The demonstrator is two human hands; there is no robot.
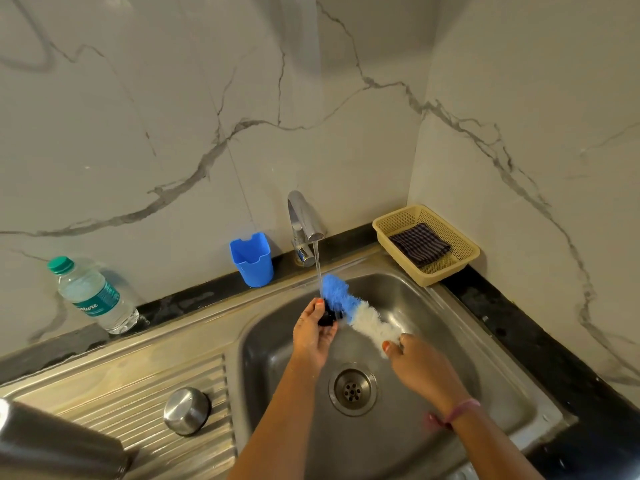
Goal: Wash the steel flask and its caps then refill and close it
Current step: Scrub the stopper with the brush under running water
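My left hand [313, 332] holds a small black inner cap [327, 317] over the sink basin [426, 306], just below the running tap [304, 223]. A blue and white bottle brush [353, 311] presses its blue end against the cap, and my right hand [420, 365] grips its white end. Water falls from the tap onto the brush. The steel outer cap [187, 410] rests upside down on the ribbed drainboard [138, 403]. The steel flask [52, 445] lies at the bottom left corner, partly cut off by the frame edge.
A blue plastic holder [252, 259] stands behind the sink, left of the tap. A plastic water bottle [91, 296] with a green lid stands at the far left by the wall. A beige basket [457, 251] with a folded checked cloth [420, 244] sits at the back right corner.
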